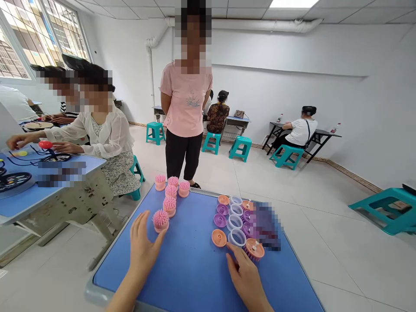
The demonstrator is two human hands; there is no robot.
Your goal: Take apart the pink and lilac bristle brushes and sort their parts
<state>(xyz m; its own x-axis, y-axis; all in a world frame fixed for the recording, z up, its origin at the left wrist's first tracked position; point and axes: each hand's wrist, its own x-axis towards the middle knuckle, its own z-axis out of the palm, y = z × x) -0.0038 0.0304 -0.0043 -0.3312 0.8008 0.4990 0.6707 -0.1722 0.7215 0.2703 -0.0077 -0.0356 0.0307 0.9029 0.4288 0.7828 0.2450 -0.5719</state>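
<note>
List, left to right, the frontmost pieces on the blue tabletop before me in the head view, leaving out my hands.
Pink bristled round piece with a peach base → shallow orange round disc → translucent whitish round ring → orange round disc with white bits on top.

A bare left hand [143, 249] and a bare right hand [243, 275] are shown, and each is joined to a bare forearm.

The left forearm [125, 292] is uncovered along the whole length that can be seen; it is slim and smooth in outline, slightly narrowed at the wrist, and cut off by the lower edge of the view. The left hand is formed of slender, rounded-tipped fingers and a thumb that is broader at its base. On the right hand, a similarly slim build is seen, though its outer fingers are partly hidden. Of the right forearm [258, 303], only a short, bare stretch is included. Fingernail details cannot be made out.
</note>
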